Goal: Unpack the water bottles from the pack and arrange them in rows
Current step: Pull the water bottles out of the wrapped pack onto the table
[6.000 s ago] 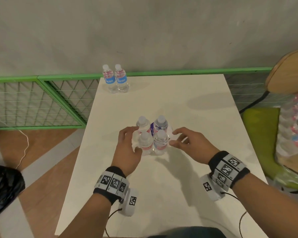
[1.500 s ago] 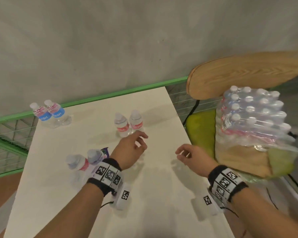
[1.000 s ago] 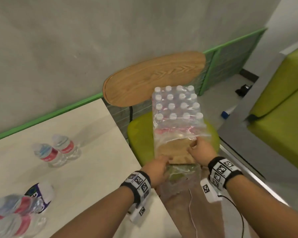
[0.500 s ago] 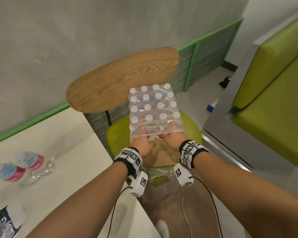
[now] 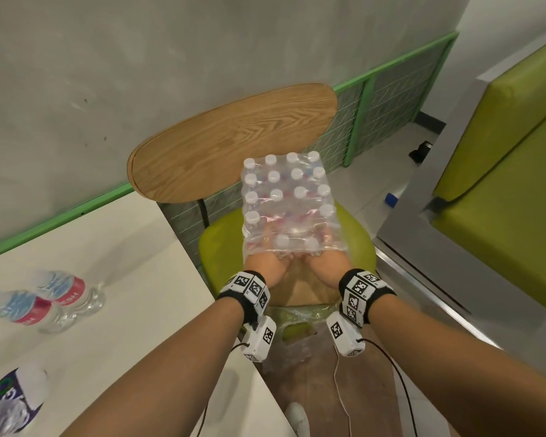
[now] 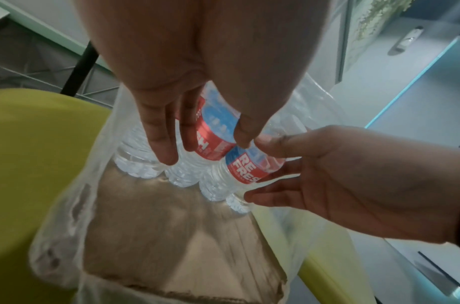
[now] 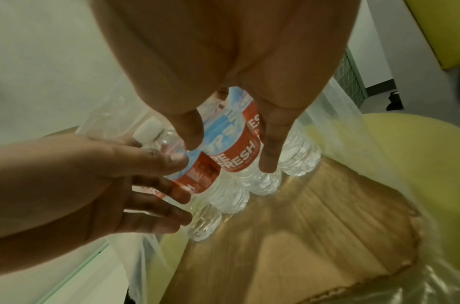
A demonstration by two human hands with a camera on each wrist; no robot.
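Note:
A shrink-wrapped pack of water bottles [image 5: 287, 197] stands on a cardboard tray [image 5: 306, 291] on a green chair seat [image 5: 221, 247]. Both hands reach into the torn near end of the wrap. In the left wrist view my left hand [image 6: 205, 142] grips an upright bottle with a red and blue label [image 6: 213, 127], fingers and thumb on either side. The right hand [image 7: 228, 148] grips the neighbouring bottle [image 7: 236, 144] the same way. From the head view the fingertips are hidden under the plastic. Two unpacked bottles [image 5: 67, 291] stand side by side on the white table [image 5: 139, 279].
More bottles [image 5: 10, 402] show at the table's lower left corner. The chair's wooden back [image 5: 234, 140] rises behind the pack, against a green mesh fence [image 5: 375, 99]. A green bench [image 5: 501, 184] stands to the right. Loose wrap hangs off the seat's front.
I have turned from the table to the chair. Both hands went from the wrap's edge into its open end and closed round two front-row bottles.

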